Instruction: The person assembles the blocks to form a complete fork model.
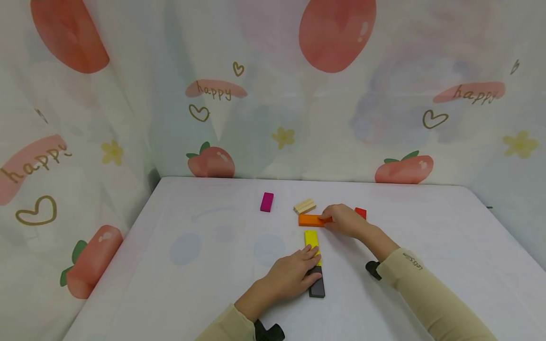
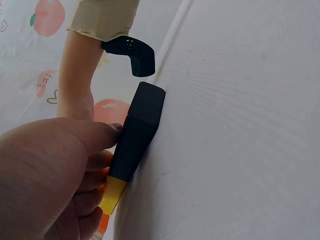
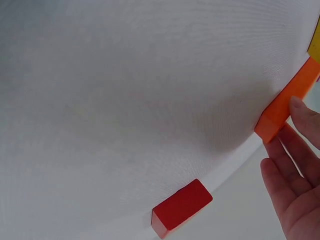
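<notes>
A yellow block (image 1: 311, 237) and a black block (image 1: 317, 288) lie end to end in a line. My left hand (image 1: 291, 274) rests on both, fingers over the yellow one and thumb on the black one. In the left wrist view the thumb touches the face of the black block (image 2: 137, 127). Beyond the yellow end, my right hand (image 1: 344, 220) pinches an orange block (image 1: 309, 220) lying crosswise. The right wrist view shows thumb and fingers on opposite sides of the orange block (image 3: 285, 107).
Behind the orange block lies a pale wooden piece (image 1: 304, 206) with grooved lines. A magenta block (image 1: 267, 202) sits farther left. Partly hidden by the right hand is a red block (image 1: 360, 213). Patterned cloth (image 1: 264, 118) hangs behind the white table (image 1: 141, 293).
</notes>
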The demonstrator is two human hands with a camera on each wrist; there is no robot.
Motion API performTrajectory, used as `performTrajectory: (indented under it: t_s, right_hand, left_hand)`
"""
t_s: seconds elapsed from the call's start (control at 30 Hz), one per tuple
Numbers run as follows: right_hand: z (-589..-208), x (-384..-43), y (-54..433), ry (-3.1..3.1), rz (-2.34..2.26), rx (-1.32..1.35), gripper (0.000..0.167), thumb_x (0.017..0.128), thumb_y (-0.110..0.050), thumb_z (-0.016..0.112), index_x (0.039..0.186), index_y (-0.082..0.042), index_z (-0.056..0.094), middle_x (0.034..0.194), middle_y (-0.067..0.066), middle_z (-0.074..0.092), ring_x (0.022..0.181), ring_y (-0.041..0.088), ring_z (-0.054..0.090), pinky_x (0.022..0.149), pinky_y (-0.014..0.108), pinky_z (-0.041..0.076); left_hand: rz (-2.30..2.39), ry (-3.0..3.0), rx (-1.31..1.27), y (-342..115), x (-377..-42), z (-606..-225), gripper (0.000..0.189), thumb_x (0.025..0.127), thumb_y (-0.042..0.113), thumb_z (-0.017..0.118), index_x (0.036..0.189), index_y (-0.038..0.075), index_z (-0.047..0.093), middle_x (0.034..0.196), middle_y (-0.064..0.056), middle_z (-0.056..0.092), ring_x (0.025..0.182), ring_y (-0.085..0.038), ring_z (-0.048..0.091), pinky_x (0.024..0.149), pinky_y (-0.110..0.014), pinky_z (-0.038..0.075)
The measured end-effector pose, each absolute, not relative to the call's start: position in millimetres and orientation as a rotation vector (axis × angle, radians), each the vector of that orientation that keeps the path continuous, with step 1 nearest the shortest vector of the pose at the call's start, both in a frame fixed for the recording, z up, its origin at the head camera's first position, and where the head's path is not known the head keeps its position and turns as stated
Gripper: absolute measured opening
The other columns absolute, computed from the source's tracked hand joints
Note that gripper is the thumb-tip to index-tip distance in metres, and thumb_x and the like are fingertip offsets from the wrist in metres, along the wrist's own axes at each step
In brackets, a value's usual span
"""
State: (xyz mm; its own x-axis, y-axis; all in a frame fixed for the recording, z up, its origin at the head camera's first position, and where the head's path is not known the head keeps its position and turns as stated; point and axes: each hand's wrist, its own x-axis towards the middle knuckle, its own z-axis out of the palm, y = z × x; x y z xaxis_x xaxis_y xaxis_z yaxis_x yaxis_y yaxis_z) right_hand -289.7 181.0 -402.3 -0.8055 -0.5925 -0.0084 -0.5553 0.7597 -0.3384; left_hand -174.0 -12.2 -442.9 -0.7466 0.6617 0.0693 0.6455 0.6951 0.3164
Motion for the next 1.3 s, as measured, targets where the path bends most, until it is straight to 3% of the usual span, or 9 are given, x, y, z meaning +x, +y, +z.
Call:
performTrajectory:
  t_s: [1.3]
  right_hand:
    - [-405.8, -277.6, 172.7, 2.831, -0.525, -0.952, 0.028, 0.080, -0.003, 0.069, 0.108, 0.001, 0.067, 0.099, 0.009, 0.065, 0.093, 0.025, 0.060, 0.084, 0.039, 0.049]
  left_hand:
    - [0.517, 2.853, 1.086, -11.7, -173.9, -443.3, 0.048, 0.096, 0.039, 0.044, 0.135, 0.011, 0.048, 0.143, 0.000, 0.037, 0.132, -0.011, 0.028, 0.102, -0.027, 0.031]
